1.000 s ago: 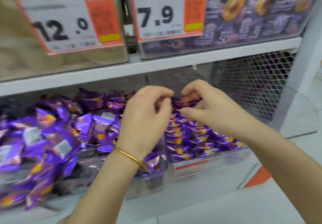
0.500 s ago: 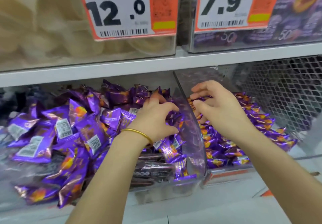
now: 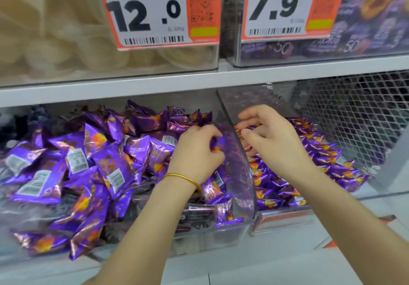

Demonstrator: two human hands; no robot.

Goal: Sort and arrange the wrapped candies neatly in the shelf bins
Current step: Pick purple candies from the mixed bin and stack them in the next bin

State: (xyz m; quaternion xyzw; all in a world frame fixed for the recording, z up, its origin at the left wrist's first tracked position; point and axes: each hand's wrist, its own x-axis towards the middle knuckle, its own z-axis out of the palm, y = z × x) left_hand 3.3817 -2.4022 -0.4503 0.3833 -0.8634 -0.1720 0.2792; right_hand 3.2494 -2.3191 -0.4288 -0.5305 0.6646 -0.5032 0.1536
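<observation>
Whereas half a second earlier the left hand [image 3: 197, 151] lay fingers-down on the loose pile [image 3: 99, 163], its grip now pinches one purple candy [image 3: 218, 146] just left of the clear divider [image 3: 240, 174]. Right of the divider the right hand [image 3: 274, 138] stays over the rowed candies [image 3: 321, 158]; whether its curled grip holds any cannot be told. Counted: two hands, one divider, one bin [image 3: 143, 249] on each side of it, two price tags [image 3: 155, 12] above it, one gold bangle [image 3: 183, 177]; candies beyond counting.
</observation>
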